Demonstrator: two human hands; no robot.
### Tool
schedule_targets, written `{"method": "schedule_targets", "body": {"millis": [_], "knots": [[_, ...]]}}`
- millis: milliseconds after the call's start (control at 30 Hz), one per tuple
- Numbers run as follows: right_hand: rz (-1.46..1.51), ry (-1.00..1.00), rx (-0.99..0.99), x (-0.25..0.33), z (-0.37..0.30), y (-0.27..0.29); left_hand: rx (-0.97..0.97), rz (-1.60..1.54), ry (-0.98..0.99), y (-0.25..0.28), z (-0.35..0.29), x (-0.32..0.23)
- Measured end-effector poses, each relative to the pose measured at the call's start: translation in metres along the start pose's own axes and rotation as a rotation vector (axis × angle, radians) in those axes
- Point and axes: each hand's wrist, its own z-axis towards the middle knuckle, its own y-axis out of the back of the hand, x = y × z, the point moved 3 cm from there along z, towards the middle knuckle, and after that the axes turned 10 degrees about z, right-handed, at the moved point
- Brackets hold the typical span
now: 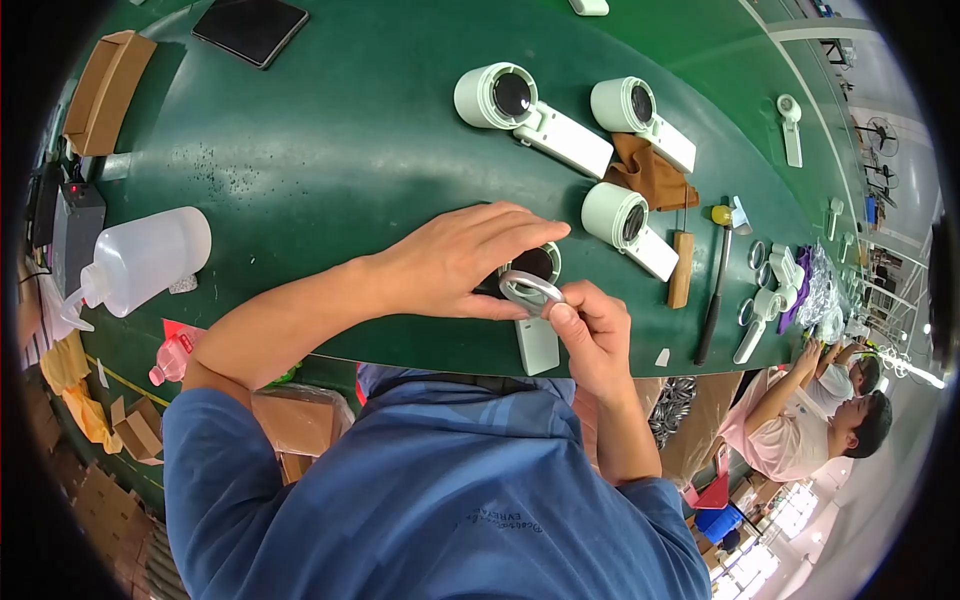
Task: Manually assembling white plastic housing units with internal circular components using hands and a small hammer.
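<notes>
The left hand [440,260] has its grip curled round the head of a pale green fan [538,347] near the worktop's [380,130] front edge, the handle pointing toward the person. The right hand [597,335] pinches a silver ring [534,282] between thumb and fingers, tilted over the fan's dark round face. Beyond the hands and toward the right lie three similar fans [565,140], a brown cloth [650,175] and a hammer [716,290]; a bottle [155,258] lies far left.
</notes>
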Motion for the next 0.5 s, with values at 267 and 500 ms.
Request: {"method": "schedule_targets", "body": {"millis": [267,500], "knots": [[-0.068,0.03,0.038,0.0042,0.0042,0.0033,0.011,-0.021,0.01,-0.0004,0.0003,0.0016],[-0.088,0.054,0.019,0.0036,0.0058,0.0056,0.063,-0.009,0.051,-0.0006,0.0006,0.003]]}}
